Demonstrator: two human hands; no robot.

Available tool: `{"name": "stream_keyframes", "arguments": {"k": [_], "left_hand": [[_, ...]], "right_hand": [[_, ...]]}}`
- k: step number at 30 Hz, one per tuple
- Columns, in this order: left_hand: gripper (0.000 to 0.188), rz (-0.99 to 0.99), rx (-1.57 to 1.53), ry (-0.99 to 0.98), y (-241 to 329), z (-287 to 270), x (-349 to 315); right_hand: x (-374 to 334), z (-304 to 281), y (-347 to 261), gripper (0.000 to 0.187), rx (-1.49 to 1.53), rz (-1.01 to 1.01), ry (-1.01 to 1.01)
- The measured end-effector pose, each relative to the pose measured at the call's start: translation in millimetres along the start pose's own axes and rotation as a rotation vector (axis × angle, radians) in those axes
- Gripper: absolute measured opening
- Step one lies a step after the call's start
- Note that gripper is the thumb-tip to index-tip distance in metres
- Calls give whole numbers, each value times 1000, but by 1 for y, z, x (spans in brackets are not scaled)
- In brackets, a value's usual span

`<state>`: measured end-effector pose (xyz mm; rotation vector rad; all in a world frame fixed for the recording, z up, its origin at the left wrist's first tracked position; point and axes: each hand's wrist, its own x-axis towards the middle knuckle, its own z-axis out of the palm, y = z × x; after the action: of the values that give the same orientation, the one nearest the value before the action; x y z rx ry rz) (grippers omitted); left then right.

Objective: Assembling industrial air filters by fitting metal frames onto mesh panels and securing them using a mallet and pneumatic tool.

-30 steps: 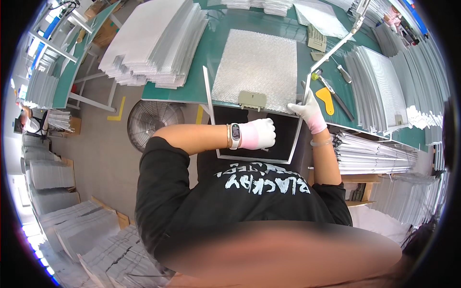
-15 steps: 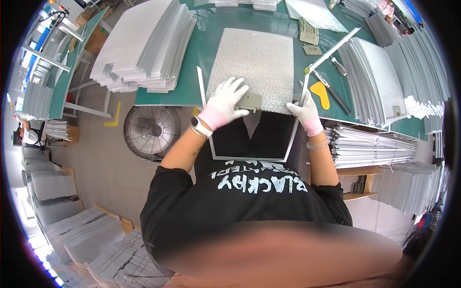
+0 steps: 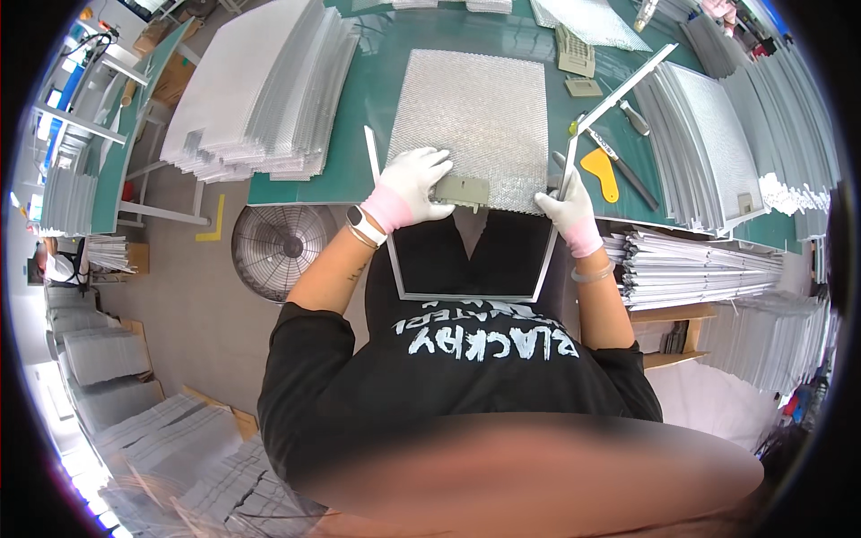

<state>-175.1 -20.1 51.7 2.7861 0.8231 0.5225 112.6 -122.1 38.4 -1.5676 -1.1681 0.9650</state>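
Left grip (image 3: 410, 186): over the near left corner of the mesh sheet (image 3: 475, 103), beside the tan piece (image 3: 463, 190); cannot tell whether clamped.
Right grip (image 3: 572, 211): clamped on the right bar of the metal frame (image 3: 471, 297).
Mesh sheet: on the green surface (image 3: 381, 85), near edge between the frame's side bars.
Shirt (image 3: 466, 386): black, bearing large white lettering (image 3: 448, 342).

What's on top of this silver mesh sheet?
A grey-green plastic piece sits at the near edge of the mesh sheet, the left hand beside it; mesh beneath them is covered.
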Motion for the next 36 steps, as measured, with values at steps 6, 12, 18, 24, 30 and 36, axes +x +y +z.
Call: {"name": "stream_keyframes", "arguments": {"k": [6,12,18,24,30,36], "left_hand": [[68,-59,39,-33,15,-5,7],[68,-101,124,-25,20,5,6],[68,-169,50,41,20,17,5],[80,-259,93,-106,38,9,10],[73,-105,-666,-66,105,42,-31],[24,-766,-2168,326,141,118,15]], "right_hand": [[2,2,4,70,-23,-19,23],[1,3,2,70,-55,-18,26],[2,4,2,69,-82,-84,63],[1,-1,-1,75,-51,-40,77],[-14,-14,-5,80,89,112,11],[-29,-5,-14,71,280,72,-31]]}}
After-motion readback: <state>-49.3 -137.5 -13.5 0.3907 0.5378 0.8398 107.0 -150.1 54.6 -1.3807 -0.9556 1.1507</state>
